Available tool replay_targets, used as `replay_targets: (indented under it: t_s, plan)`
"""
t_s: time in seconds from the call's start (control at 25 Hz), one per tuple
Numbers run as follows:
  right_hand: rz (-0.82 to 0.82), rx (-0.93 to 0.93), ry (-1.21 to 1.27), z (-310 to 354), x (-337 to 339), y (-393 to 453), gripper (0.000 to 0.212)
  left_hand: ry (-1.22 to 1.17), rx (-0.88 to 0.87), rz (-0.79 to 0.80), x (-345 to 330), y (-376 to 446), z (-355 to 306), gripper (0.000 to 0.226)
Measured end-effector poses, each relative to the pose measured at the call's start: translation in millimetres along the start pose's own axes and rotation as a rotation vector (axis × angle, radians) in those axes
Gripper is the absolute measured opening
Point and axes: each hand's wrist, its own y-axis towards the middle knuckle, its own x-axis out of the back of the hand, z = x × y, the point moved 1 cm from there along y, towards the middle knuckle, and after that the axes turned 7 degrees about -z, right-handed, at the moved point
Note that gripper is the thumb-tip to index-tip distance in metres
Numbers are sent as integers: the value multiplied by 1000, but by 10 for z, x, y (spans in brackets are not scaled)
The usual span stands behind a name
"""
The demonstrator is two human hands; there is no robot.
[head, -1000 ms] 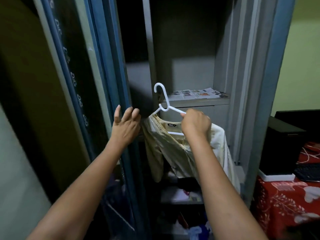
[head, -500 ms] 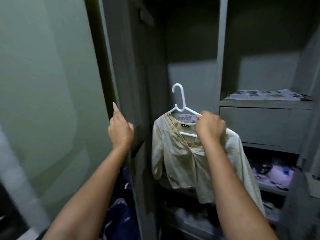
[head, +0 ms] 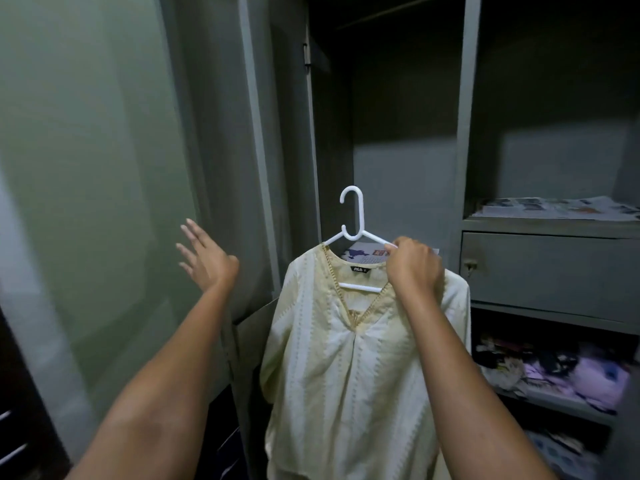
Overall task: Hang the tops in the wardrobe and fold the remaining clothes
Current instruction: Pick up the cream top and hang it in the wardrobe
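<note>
Your right hand (head: 414, 268) grasps the white hanger (head: 356, 244) carrying the cream top (head: 346, 358); your left hand (head: 204, 258) reaches, fingers spread, toward the wardrobe door (head: 104, 168)

Cream top (head: 346, 368) with faint pale vertical stripes, yellow trim at neckline, black label. White hanger (head: 353, 216). Grey wardrobe (head: 540, 271). Printed newspaper (head: 554, 207) along shelf's front edge. Lilac and dark clothes (head: 561, 372) below.

The right hand (head: 412, 268) hides the hanger's (head: 356, 237) right arm.
</note>
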Motion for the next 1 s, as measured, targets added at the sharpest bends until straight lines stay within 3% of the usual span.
replay_targets:
  t_s: [0.08,0.28,0.4,0.72,0.84,1.0]
  plan:
    - [-36,-43,-10,-167,152,172,29,72,-149,-127,-157,-121,-240,100]
    - [-187,-155,-51,-698,833,972,28,-37,-592,6,-786,-401,-1451,91]
    - [-299,-266,-47,-1038,1377,1618,28,-150,-732,56,-1158,-558,-2308,85]
    - [-642,-379,-318,-1511,2266,3246,31,-488,-857,142,-2122,-500,-4633,70]
    - [-679,-354,-379,-1555,2432,3701,40,-575,-921,97,-2420,-377,-5288,70]
    - [-794,-289,-436,-1528,2680,4076,44,-796,-845,-15,-2613,-218,-5859,68]
